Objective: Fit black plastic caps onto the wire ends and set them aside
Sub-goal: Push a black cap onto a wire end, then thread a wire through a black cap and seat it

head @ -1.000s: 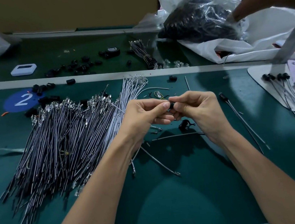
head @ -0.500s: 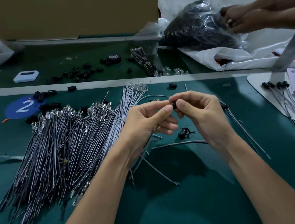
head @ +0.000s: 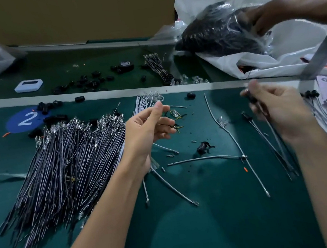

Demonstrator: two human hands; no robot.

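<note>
Green bench mat (head: 195, 235), pale dividing strip (head: 112, 93) across far side. We note uncapped wire pile (head: 63, 165) at left, loose black caps (head: 89, 83) beyond strip. Left hand (head: 149, 132) over pile edge, fingers relaxed, loosely curled. Right hand (head: 279, 114), blurred, pinches capped wire (head: 252, 99) at black-capped end, near set-aside capped wires (head: 312, 94) at right.

A dark green bench top (head: 215, 232) is spanning the foreground, taking soft, even light and showing faint shadows. A pale strip (head: 112, 94) is running across it from left to right, dividing the near section from the far section (head: 66, 68). A plain brown board (head: 69, 13) is standing behind as a backing wall. At right, a grey metal post (head: 324, 48) is rising at a slant.
</note>
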